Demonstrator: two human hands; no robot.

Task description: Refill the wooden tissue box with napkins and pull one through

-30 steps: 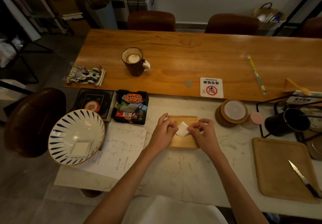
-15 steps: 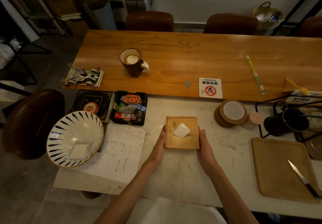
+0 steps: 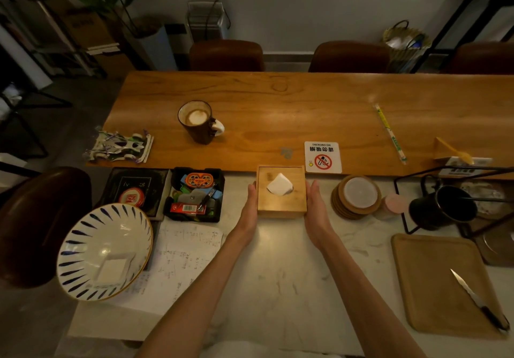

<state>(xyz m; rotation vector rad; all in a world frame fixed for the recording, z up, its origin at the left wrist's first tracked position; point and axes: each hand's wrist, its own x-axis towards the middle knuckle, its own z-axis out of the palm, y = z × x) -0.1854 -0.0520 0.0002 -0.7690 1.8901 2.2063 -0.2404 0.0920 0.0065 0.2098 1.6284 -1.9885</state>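
The wooden tissue box (image 3: 281, 206) stands on the marble counter, its far side against the edge of the long wooden table. A white napkin (image 3: 279, 184) pokes up through the hole in its lid. My left hand (image 3: 251, 204) lies flat against the box's left side and my right hand (image 3: 315, 203) against its right side, so both hands clasp the box between them. A blue-striped bowl (image 3: 91, 235) at the left holds a folded white napkin (image 3: 113, 271).
A black tray of small items (image 3: 194, 195) sits left of the box, a stack of wooden coasters (image 3: 357, 197) to its right. A coffee mug (image 3: 199, 122) and a no-smoking sign (image 3: 322, 157) stand beyond. A knife (image 3: 477, 300) lies on a wooden tray (image 3: 434, 279) at the right.
My fingers left the napkin on the lid and moved to the box's sides. The box has since slid away from me, up to the wooden table's edge.
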